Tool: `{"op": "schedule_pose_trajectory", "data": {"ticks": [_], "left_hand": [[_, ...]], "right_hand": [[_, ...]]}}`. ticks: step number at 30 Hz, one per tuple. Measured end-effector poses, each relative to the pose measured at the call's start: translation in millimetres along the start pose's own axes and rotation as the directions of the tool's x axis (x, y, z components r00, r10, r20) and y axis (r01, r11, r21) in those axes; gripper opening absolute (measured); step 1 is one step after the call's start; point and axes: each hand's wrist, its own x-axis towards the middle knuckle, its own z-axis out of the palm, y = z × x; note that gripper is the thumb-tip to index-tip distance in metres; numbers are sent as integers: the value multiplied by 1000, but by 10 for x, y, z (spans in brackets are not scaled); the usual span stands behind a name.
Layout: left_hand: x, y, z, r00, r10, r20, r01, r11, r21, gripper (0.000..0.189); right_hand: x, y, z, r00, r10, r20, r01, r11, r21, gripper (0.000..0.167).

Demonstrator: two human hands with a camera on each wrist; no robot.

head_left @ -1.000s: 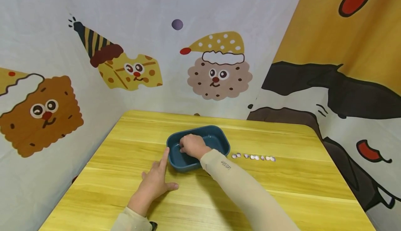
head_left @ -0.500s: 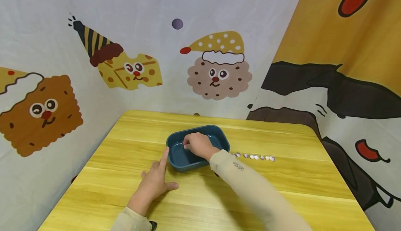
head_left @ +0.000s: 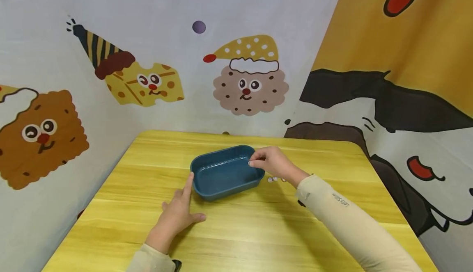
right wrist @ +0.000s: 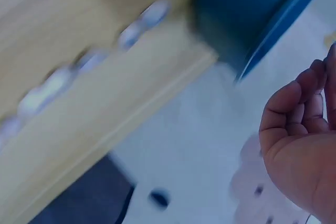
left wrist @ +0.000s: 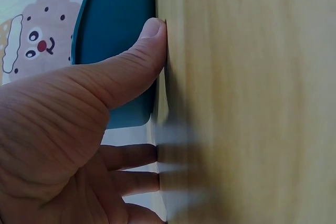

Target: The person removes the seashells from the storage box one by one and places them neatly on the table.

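Note:
A dark teal rectangular basin (head_left: 225, 190) with rounded corners stands on the table. My left hand (head_left: 175, 214) rests beside its near left corner, fingers spread, the index fingertip touching the wall. In the left wrist view the thumb (left wrist: 134, 59) lies stretched out in front of the basin. Over the basin's right end, my right hand (head_left: 277, 163) has thumb and fingertips pinched together on a small whitish shell (head_left: 251, 164), barely visible. Right of the basin, several small white-and-purple shells (right wrist: 58, 80) lie in a row, blurred in the right wrist view. My right forearm hides part of that row in the head view.
The yellow wood-grain table (head_left: 236, 239) has a rounded far right corner. Behind it hangs a white curtain (head_left: 155, 13) printed with cartoon food faces, touching the back edge. A dark band (head_left: 176, 265) shows at my left wrist.
My right hand has risen from inside the basin and moved right to its right end, covering more of the shell row. My left hand stays at the corner. The head view has shifted slightly.

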Motion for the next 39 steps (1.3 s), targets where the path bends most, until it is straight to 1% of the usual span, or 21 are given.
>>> {"op": "schedule_pose_trajectory", "data": {"ticks": [4, 6, 8, 11, 14, 15, 18, 21, 23, 26, 32, 39], "left_hand": [[-3, -14, -20, 1000, -9, 0, 9, 1000, 0, 146], [-5, -18, -28, 1000, -8, -2, 8, 1000, 3, 145], [-4, -23, -31, 1000, -6, -3, 6, 1000, 7, 145], [-8, -27, -33, 1000, -9, 1, 9, 1000, 12, 145], [-12, -26, -35, 1000, -14, 4, 14, 1000, 11, 144], [-12, -25, -35, 1000, -14, 5, 14, 1000, 10, 144], [-15, -17, -35, 1000, -9, 3, 9, 1000, 11, 145], [-13, -19, -29, 1000, -5, 5, 5, 1000, 14, 146], [-12, -22, -26, 1000, -3, 2, 3, 1000, 15, 146], [-11, -18, -31, 1000, 0, 2, 0, 1000, 18, 146], [-15, 14, -45, 1000, 13, 1, -13, 1000, 15, 144], [-15, 37, -33, 1000, 14, 15, -15, 1000, 19, 144]], "right_hand": [[-213, 247, -364, 996, 39, -78, -39, 999, -3, 7], [-329, 390, -551, 991, 81, -106, -82, 997, -6, 7], [-445, 556, -727, 985, 135, -112, -136, 991, -3, 12], [-621, 804, -941, 969, 226, -103, -226, 974, 12, 21], [-789, 1021, -1079, 950, 297, -99, -298, 955, 8, 28], [-845, 1086, -1108, 946, 310, -100, -312, 950, -4, 31], [-999, 1252, -1145, 932, 346, -107, -352, 936, -33, 35], [-1123, 1385, -1127, 917, 387, -95, -391, 919, -37, 41], [-1177, 1458, -1088, 906, 415, -88, -419, 907, -36, 41], [-1235, 1556, -1010, 897, 436, -73, -439, 897, -41, 38], [-1319, 1661, -874, 896, 440, -64, -443, 895, -55, 28], [-1352, 1753, -802, 895, 440, -71, -444, 894, -66, 25]]}}
